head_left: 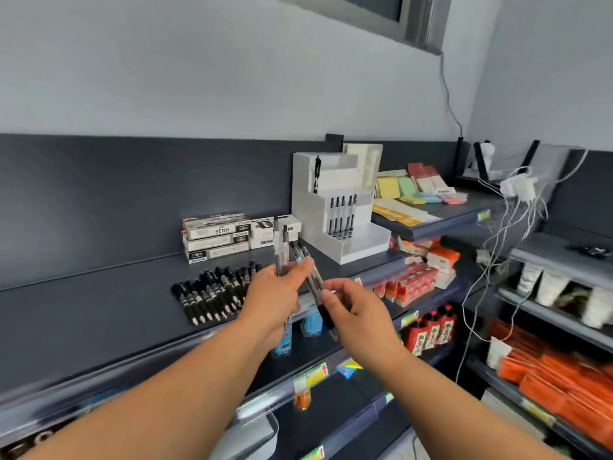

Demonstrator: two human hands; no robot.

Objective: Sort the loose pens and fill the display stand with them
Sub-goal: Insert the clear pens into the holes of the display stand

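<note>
White tiered display stand (331,242) on the shelf (99,310): five clear pens (342,215) in its lower row, single pen (317,174) higher up. Loose black pens (215,293) lie side by side to its left. Left hand (275,293) grips upright pens (279,250); right hand (356,313) pinches tilted pens (313,280).

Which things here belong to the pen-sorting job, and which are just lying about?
Job: held pens, gripped by left hand and right hand; loose pens on the shelf; display stand, partly filled.
Lying about: pen boxes; sticky notes; chargers; snack packs.
</note>
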